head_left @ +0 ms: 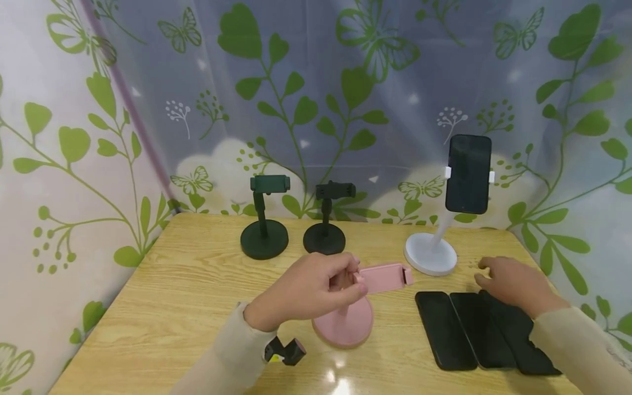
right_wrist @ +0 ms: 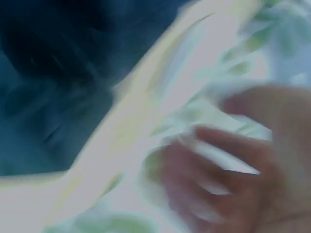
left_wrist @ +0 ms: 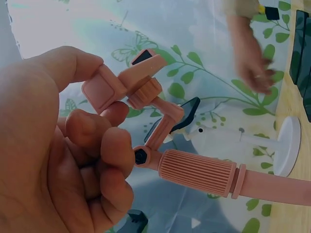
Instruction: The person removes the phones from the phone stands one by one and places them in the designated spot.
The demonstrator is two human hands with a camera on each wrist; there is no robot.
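My left hand [head_left: 316, 288] pinches one end of the holder on a pink phone stand [head_left: 345, 329], between thumb and forefinger. The left wrist view shows the holder's square end [left_wrist: 100, 90] at the fingertips and a ribbed collar [left_wrist: 197, 172] on the stem; the other fingers are curled. The stand's round base rests on the table, and its holder carries no phone. My right hand [head_left: 513, 282] is over the far end of several black phones [head_left: 446, 332] lying side by side, its fingers loosely bent around nothing. The right wrist view is blurred.
A white stand [head_left: 430, 255] clamps an upright phone [head_left: 469, 174] at the back right. Farther left stand a dark green phone stand [head_left: 264, 241] and a black one [head_left: 324, 240]. Patterned cloth [head_left: 306, 109] hangs behind the wooden table [head_left: 197, 285].
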